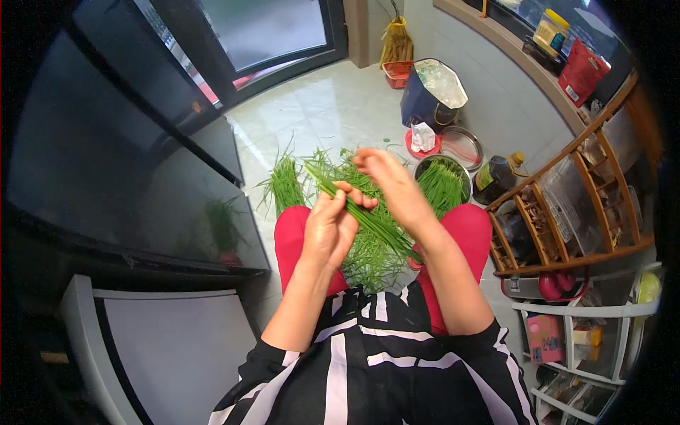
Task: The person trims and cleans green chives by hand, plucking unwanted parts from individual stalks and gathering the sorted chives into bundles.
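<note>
My left hand (331, 225) is closed around a bunch of long green chives (379, 225), which slants from upper left down to the right above my lap. To the right, above the bunch, my right hand (392, 183) is slightly blurred, its fingertips drawn together as in a pinch. What they hold, if anything, is too small to make out. Loose chives and scraps (365, 265) cover the floor between my knees. Another pile of chives (286, 183) lies at the left. Upright chives (443, 185) fill a round metal pot (468, 187) by my right knee.
Beyond the pot are a metal lid (464, 146), a red dish (422, 153) with white tissue and a dark blue bin (416, 106) lined with plastic. A dark bottle (494, 178) stands beside a wooden rack (549, 212) at right. A dark glossy cabinet (142, 156) is at left.
</note>
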A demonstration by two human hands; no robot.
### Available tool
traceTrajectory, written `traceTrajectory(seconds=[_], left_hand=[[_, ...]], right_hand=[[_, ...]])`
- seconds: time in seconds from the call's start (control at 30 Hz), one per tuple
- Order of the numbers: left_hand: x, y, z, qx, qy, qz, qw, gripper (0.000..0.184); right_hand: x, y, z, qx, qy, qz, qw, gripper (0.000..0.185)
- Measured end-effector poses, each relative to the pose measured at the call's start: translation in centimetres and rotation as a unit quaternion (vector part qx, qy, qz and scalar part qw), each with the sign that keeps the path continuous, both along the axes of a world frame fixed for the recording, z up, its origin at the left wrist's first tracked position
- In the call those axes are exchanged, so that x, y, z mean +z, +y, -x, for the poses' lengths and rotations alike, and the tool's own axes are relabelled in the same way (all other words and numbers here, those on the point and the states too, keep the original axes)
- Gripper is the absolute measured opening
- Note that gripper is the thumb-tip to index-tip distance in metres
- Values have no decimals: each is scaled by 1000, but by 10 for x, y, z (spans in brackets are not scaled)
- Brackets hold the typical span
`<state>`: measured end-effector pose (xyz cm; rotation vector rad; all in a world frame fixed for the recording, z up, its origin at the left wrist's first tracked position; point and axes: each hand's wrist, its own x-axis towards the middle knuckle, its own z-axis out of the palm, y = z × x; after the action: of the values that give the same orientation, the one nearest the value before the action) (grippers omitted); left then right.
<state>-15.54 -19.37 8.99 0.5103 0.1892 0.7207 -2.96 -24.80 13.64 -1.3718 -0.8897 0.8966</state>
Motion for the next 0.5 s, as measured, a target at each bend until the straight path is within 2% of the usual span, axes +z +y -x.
traceTrajectory(seconds=[0.03, 0.1, 0.2, 0.27, 0.4, 0.5], left_hand=[[-3, 7, 4, 1, -31, 12, 999, 12], [-1, 13, 13, 33, -53, 53, 997, 12], [-6, 24, 25, 37, -83, 62, 994, 12], [-9, 29, 30, 47, -96, 71, 992, 14], [2, 28, 33, 61, -92, 74, 991, 16], [3, 29, 35, 56, -103, 64, 991, 17]], right_hand=[[-13, 0, -8, -35, -7, -67, 997, 39], [-22, -12, -24, -41, 19, -94, 995, 34], [-22, -34, -29, -55, -36, -41, 997, 29], [-28, -45, -28, -104, -62, 43, 992, 28], [-32, -56, -27, -118, -41, 66, 990, 24], [-24, -59, -23, -103, -39, 6, 994, 19]])
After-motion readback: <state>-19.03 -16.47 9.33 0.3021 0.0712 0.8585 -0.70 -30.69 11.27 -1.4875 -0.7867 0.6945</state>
